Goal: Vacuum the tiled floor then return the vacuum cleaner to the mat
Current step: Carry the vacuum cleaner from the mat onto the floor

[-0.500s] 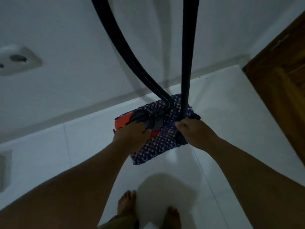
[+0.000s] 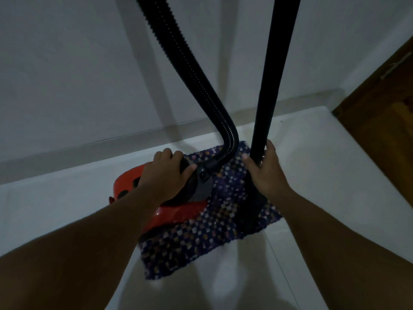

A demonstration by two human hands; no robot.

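A red and black vacuum cleaner (image 2: 176,212) sits on the left part of a dark blue speckled mat (image 2: 201,245) lying on the white tiled floor (image 2: 335,175). My left hand (image 2: 165,175) is closed over the black handle on top of the vacuum body. A ribbed black hose (image 2: 190,63) rises from the body up out of the frame. My right hand (image 2: 266,168) grips the straight black wand (image 2: 272,86), which stands upright with its floor head (image 2: 252,211) on the right part of the mat.
A white wall (image 2: 89,74) with a grey skirting strip runs just behind the mat. A brown wooden door (image 2: 384,121) stands at the right. Bare tiles extend in front of the mat and to both sides.
The view has come much closer to the mat and vacuum. My feet and the wall socket have dropped out of frame. Both hands keep their holds.
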